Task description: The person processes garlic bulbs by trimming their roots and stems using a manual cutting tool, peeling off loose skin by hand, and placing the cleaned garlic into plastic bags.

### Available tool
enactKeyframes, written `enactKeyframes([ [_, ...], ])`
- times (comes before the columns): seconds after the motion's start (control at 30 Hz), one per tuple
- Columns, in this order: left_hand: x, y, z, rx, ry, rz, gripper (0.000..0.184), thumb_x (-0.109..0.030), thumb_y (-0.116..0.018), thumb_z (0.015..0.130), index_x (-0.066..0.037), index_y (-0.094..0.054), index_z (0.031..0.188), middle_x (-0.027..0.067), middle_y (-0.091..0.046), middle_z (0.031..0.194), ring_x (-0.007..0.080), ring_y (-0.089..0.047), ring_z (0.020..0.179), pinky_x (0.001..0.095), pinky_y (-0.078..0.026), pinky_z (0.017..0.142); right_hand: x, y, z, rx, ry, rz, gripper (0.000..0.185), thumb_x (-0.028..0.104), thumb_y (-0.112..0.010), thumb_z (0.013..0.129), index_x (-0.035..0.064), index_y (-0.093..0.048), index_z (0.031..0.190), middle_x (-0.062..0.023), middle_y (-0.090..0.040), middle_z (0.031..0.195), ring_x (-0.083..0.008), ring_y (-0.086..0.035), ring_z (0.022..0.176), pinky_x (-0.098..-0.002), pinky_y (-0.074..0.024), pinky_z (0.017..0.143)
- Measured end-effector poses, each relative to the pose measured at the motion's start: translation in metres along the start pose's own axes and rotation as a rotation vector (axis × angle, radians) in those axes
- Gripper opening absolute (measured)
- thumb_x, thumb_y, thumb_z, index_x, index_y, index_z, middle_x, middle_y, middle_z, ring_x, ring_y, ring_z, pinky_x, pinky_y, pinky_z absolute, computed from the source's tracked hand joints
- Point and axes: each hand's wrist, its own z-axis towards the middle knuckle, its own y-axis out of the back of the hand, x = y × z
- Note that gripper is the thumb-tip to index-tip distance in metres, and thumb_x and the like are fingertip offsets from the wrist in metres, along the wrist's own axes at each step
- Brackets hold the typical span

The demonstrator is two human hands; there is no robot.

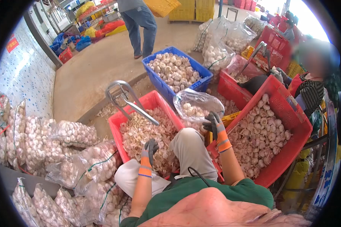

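Observation:
My left hand (pixel 150 149), in a grey glove with an orange cuff, is over a red crate (pixel 116 138) of garlic skins, its fingers bunched; what they hold is too small to make out. My right hand (pixel 215 125), gloved alike, has its fingers apart beside an open clear bag (pixel 193 100) of garlic bulbs. A metal frame with a bar (pixel 140 112) stands over the skins. At the right, a large red crate (pixel 301 130) holds many garlic bulbs (pixel 259 132). A blue crate (pixel 165 90) of bulbs stands ahead.
Filled garlic bags (pixel 36 140) are piled at the left, with more bags (pixel 218 49) beyond the blue crate. One person (pixel 140 30) stands ahead with a yellow crate (pixel 161 6). Another person (pixel 310 89) sits at the right, near red crates.

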Motion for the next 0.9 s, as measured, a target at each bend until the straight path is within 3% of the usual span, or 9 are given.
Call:
enactKeyframes([
  [0.2, -0.002, -0.013, -0.016, -0.106, 0.021, 0.222, 0.033, -0.026, -0.057, 0.086, -0.005, -0.055, 0.111, 0.0095, -0.060, 0.089, 0.0136, -0.056, 0.057, 0.0227, -0.049, 0.055, 0.004, -0.004, 0.004, 0.068, 0.042, -0.002, 0.055, 0.036, -0.056, 0.088, 0.0127, -0.036, 0.132, -0.0143, -0.054, 0.115, -0.0231, -0.063, 0.081, -0.0326, -0.0536, 0.067],
  [0.27, 0.002, 0.012, -0.001, 0.193, 0.041, 0.104, 0.033, -0.027, -0.057, 0.086, -0.005, -0.054, 0.111, 0.0069, -0.058, 0.083, 0.0122, -0.053, 0.055, 0.0213, -0.046, 0.052, 0.009, -0.002, -0.002, 0.028, 0.068, -0.026, 0.054, 0.037, -0.057, 0.087, 0.0130, -0.037, 0.132, -0.0142, -0.054, 0.115, -0.0227, -0.063, 0.081, -0.0322, -0.0535, 0.067],
  [0.37, 0.014, 0.017, 0.006, 0.187, 0.016, 0.078, 0.029, -0.026, -0.055, 0.087, -0.006, -0.054, 0.109, -0.0017, -0.046, 0.068, 0.0074, -0.041, 0.048, 0.0188, -0.031, 0.042, 0.017, 0.008, -0.013, -0.028, 0.077, -0.026, 0.054, 0.036, -0.058, 0.086, 0.0130, -0.039, 0.131, -0.0130, -0.054, 0.113, -0.0215, -0.063, 0.078, -0.0316, -0.0534, 0.065],
  [0.43, 0.020, 0.012, 0.008, 0.019, 0.012, 0.082, 0.027, -0.025, -0.053, 0.089, -0.006, -0.054, 0.109, -0.0040, -0.039, 0.064, 0.0063, -0.035, 0.046, 0.0196, -0.025, 0.041, 0.017, 0.021, -0.016, -0.059, 0.098, -0.008, 0.054, 0.036, -0.060, 0.086, 0.0125, -0.040, 0.130, -0.0119, -0.055, 0.112, -0.0208, -0.063, 0.076, -0.0315, -0.0533, 0.064],
  [0.6, 0.026, 0.034, 0.019, 0.419, 0.035, -0.075, 0.035, -0.026, -0.055, 0.087, -0.005, -0.051, 0.116, 0.0045, -0.057, 0.080, 0.0110, -0.052, 0.058, 0.0208, -0.043, 0.052, 0.022, 0.051, -0.030, -0.129, 0.177, -0.050, 0.053, 0.038, -0.061, 0.084, 0.0108, -0.044, 0.126, -0.0067, -0.059, 0.100, -0.0192, -0.063, 0.074, -0.0315, -0.0528, 0.063],
  [0.67, 0.027, 0.049, 0.028, 0.391, 0.029, -0.084, 0.038, -0.025, -0.055, 0.087, -0.006, -0.051, 0.119, 0.0085, -0.061, 0.090, 0.0157, -0.058, 0.067, 0.0227, -0.048, 0.060, 0.025, 0.074, -0.031, -0.236, 0.213, -0.068, 0.050, 0.037, -0.061, 0.084, 0.0105, -0.046, 0.124, -0.0061, -0.060, 0.097, -0.0188, -0.062, 0.072, -0.0319, -0.0523, 0.062],
  [0.73, 0.033, 0.059, 0.032, 0.123, 0.002, 0.061, 0.038, -0.025, -0.054, 0.087, -0.007, -0.052, 0.120, 0.0113, -0.063, 0.101, 0.0206, -0.062, 0.078, 0.0256, -0.051, 0.068, 0.027, 0.109, -0.040, -0.368, 0.249, -0.048, 0.046, 0.035, -0.060, 0.085, 0.0102, -0.049, 0.121, -0.0058, -0.061, 0.094, -0.0185, -0.062, 0.071, -0.0319, -0.0517, 0.061],
  [0.77, 0.039, 0.076, 0.052, 0.127, 0.056, 0.046, 0.037, -0.024, -0.052, 0.087, -0.009, -0.052, 0.121, 0.0092, -0.063, 0.105, 0.0236, -0.062, 0.085, 0.0297, -0.051, 0.074, 0.032, 0.132, -0.044, -0.437, 0.268, -0.027, 0.043, 0.034, -0.060, 0.085, 0.0101, -0.050, 0.119, -0.0058, -0.061, 0.093, -0.0184, -0.061, 0.071, -0.0318, -0.0513, 0.061],
  [0.9, 0.019, 0.015, -0.009, -0.079, -0.014, 0.330, 0.048, -0.036, -0.057, 0.085, -0.009, -0.048, 0.124, 0.0132, -0.057, 0.113, 0.0223, -0.059, 0.094, 0.0323, -0.046, 0.085, 0.031, 0.258, -0.076, -0.847, 0.505, 0.137, 0.041, 0.030, -0.057, 0.086, 0.0070, -0.050, 0.119, -0.0121, -0.061, 0.095, -0.0241, -0.061, 0.082, -0.0350, -0.0520, 0.068],
])
